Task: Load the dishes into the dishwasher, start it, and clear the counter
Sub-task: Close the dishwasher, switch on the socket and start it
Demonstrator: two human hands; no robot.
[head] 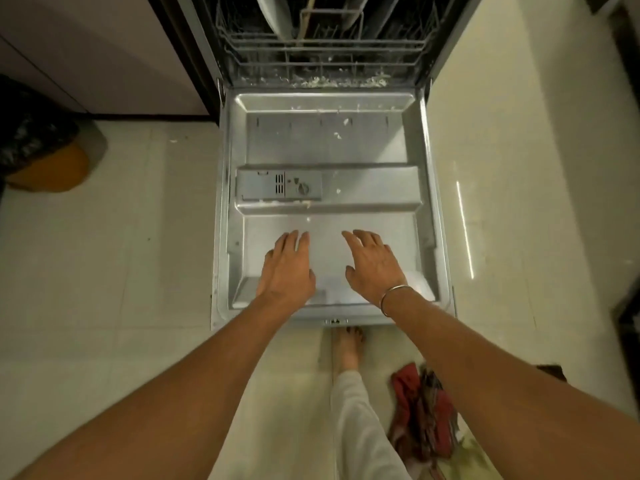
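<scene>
The dishwasher door (329,147) lies down flat. The left hand (287,268) and right hand (375,268), both released and grasping nothing, reach over its near edge, likely to lift it shut. The dishes (277,15) stand in the rack (322,60) beyond its hinge.

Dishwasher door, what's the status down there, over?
Left hand and right hand spread over the dishwasher door, holding nothing. Door fully down, rack pushed in. Person's bare foot at the door's front edge.
</scene>
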